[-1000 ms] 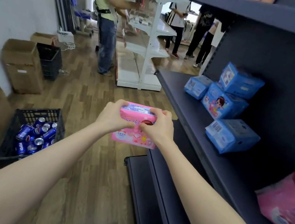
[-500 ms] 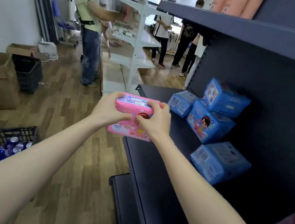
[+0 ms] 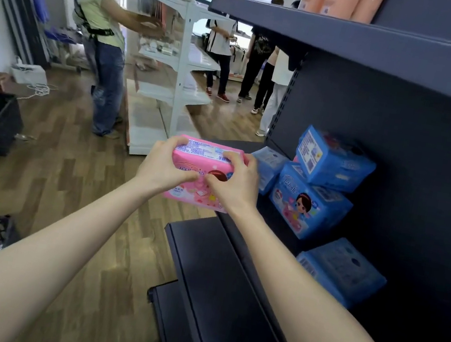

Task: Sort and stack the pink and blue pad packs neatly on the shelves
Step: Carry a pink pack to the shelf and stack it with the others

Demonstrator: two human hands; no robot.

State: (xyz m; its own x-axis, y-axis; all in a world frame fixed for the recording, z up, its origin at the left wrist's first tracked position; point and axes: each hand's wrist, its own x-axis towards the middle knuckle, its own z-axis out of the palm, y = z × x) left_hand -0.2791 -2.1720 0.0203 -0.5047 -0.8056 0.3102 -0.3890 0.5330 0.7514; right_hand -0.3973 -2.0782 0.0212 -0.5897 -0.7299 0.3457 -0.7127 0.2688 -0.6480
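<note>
Nothing can be read: the pink pack [image 3: 204, 167] carries a white printed panel with a barcode, and the blue packs [image 3: 309, 205] bear labels (all too blurred).

At the dark shelf [image 3: 289, 230], we find a small blue pack [image 3: 268, 167] beside a cartoon-printed blue pack [image 3: 306, 206] bearing another blue pack [image 3: 333, 162]; a fourth blue pack [image 3: 341, 272] lies nearer.

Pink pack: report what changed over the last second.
The left hand and right hand carried the pink pack from over the floor toward the dark shelf, closer to the blue packs. Both grips unchanged; blue packs lie as before.
</note>
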